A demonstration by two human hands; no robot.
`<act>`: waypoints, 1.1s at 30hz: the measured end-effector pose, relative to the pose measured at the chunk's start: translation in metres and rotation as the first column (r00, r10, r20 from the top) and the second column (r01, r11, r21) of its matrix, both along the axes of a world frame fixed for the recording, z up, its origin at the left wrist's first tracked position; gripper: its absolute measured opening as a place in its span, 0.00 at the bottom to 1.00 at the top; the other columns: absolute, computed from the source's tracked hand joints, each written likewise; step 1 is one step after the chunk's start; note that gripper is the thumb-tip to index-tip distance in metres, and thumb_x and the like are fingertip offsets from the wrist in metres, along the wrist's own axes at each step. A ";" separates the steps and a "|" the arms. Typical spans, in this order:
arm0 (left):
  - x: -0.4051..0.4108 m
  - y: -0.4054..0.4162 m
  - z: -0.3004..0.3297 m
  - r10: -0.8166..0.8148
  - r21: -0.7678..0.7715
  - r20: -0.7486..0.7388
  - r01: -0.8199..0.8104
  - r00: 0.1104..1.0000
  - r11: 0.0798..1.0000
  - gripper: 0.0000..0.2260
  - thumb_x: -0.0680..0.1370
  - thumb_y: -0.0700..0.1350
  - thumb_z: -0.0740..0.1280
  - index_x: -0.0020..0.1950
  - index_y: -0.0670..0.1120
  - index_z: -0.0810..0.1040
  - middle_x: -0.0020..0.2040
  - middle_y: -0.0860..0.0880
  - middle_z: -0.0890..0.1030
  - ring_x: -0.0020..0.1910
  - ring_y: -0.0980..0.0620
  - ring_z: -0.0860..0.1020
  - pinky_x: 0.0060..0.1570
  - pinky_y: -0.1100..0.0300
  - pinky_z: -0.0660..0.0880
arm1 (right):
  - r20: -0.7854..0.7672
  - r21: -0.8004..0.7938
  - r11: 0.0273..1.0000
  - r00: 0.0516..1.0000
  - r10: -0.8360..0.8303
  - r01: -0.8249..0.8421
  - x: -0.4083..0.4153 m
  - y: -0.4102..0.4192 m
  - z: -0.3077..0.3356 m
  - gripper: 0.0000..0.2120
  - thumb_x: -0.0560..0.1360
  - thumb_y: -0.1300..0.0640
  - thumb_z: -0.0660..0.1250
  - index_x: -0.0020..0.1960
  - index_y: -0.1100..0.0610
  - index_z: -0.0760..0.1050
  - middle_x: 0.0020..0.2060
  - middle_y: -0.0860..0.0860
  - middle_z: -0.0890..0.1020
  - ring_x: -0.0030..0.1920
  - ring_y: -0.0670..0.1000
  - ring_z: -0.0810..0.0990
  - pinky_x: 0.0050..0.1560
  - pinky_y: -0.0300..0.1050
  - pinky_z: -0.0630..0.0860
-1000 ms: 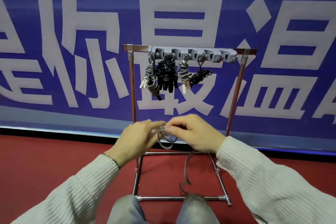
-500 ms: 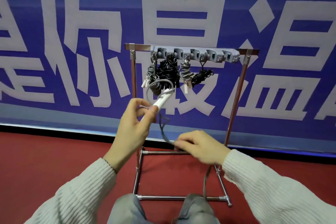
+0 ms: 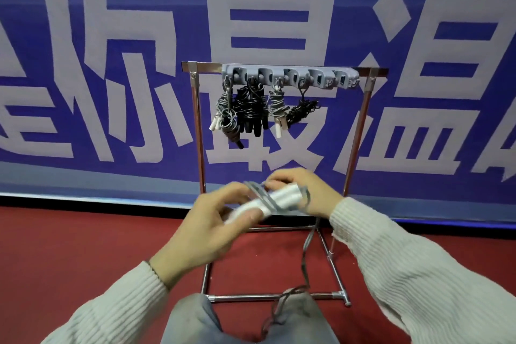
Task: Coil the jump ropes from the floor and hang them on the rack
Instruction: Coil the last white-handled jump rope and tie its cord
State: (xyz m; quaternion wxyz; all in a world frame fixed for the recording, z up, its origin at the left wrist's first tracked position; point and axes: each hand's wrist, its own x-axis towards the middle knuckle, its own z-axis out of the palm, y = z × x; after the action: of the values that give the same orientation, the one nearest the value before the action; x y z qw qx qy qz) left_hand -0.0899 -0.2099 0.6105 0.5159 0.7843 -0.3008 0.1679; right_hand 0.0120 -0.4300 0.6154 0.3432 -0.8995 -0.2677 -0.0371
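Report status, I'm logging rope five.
Left hand and right hand gripping gray jump rope, part-coiled. Tail trails down. Rack path clear.

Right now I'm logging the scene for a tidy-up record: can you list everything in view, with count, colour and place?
Rack: one, chrome metal frame, standing on the floor against the banner.
Hook strip: one, grey, along the rack's top bar.
Hung jump ropes: four coiled bundles, two grey with white handles, two black, on the left hooks.
Jump rope in hand: one, grey cord wound round white handles, its loose tail trailing down to the lap.
Banner: one, blue with large pale characters, behind the rack.
Floor: red.
Knees: grey trousers, bottom centre.
Sleeves: two, cream ribbed knit.
Left hand: grips the handles.
Right hand: grips the cord at the handles.
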 end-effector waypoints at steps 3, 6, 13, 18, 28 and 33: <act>0.011 0.003 0.012 0.291 -0.163 0.018 -0.284 0.957 0.945 0.07 0.78 0.53 0.70 0.51 0.51 0.78 0.42 0.57 0.83 0.36 0.59 0.79 0.34 0.67 0.71 | -0.064 -0.059 0.998 0.998 0.012 -0.016 -0.015 0.001 -0.025 0.11 0.83 0.48 0.64 0.49 0.51 0.83 0.35 0.43 0.80 0.35 0.42 0.76 0.42 0.44 0.73; 0.029 0.014 0.011 0.438 -0.118 0.028 -0.432 0.898 0.894 0.11 0.81 0.56 0.68 0.60 0.53 0.76 0.38 0.52 0.81 0.32 0.56 0.77 0.33 0.62 0.71 | -0.091 -0.102 0.988 0.990 0.103 -0.112 -0.044 0.006 -0.033 0.10 0.83 0.46 0.63 0.51 0.46 0.83 0.40 0.43 0.84 0.39 0.44 0.80 0.44 0.42 0.74; 0.046 0.035 -0.034 0.249 0.619 0.280 -0.373 0.927 0.691 0.19 0.81 0.65 0.59 0.66 0.59 0.78 0.43 0.55 0.81 0.42 0.51 0.81 0.39 0.55 0.76 | 0.041 0.197 0.967 0.987 0.153 -0.159 -0.059 0.011 0.016 0.09 0.81 0.49 0.67 0.47 0.51 0.82 0.36 0.53 0.82 0.37 0.54 0.78 0.43 0.53 0.74; 0.010 0.013 -0.017 -0.064 0.457 0.157 -0.015 0.986 0.889 0.14 0.82 0.56 0.66 0.66 0.57 0.81 0.37 0.54 0.75 0.34 0.57 0.72 0.35 0.67 0.66 | 0.012 0.173 0.983 0.999 0.053 -0.054 -0.031 0.004 0.009 0.11 0.79 0.45 0.67 0.45 0.49 0.83 0.37 0.56 0.83 0.37 0.54 0.78 0.46 0.55 0.77; 0.031 0.014 -0.017 0.375 0.303 0.067 -0.377 0.924 0.875 0.12 0.80 0.64 0.64 0.51 0.56 0.72 0.36 0.51 0.81 0.29 0.53 0.75 0.35 0.52 0.76 | 0.027 -0.150 0.974 0.984 0.177 -0.171 -0.080 0.016 -0.006 0.15 0.83 0.46 0.61 0.46 0.55 0.78 0.29 0.45 0.74 0.31 0.47 0.72 0.36 0.42 0.66; 0.013 0.012 -0.020 0.006 0.419 0.056 -0.029 0.998 0.908 0.08 0.82 0.55 0.68 0.50 0.51 0.79 0.33 0.63 0.77 0.29 0.60 0.72 0.32 0.68 0.66 | -0.011 0.050 0.991 0.992 0.123 -0.122 -0.056 0.001 0.032 0.13 0.79 0.50 0.70 0.39 0.55 0.81 0.31 0.51 0.80 0.33 0.45 0.75 0.40 0.41 0.70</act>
State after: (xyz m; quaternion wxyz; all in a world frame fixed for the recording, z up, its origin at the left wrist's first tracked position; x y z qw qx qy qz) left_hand -0.0770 -0.1984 0.5910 0.3257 0.8748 -0.3363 0.1249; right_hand -0.0436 -0.4293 0.6473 0.3686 -0.8730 -0.3189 -0.0160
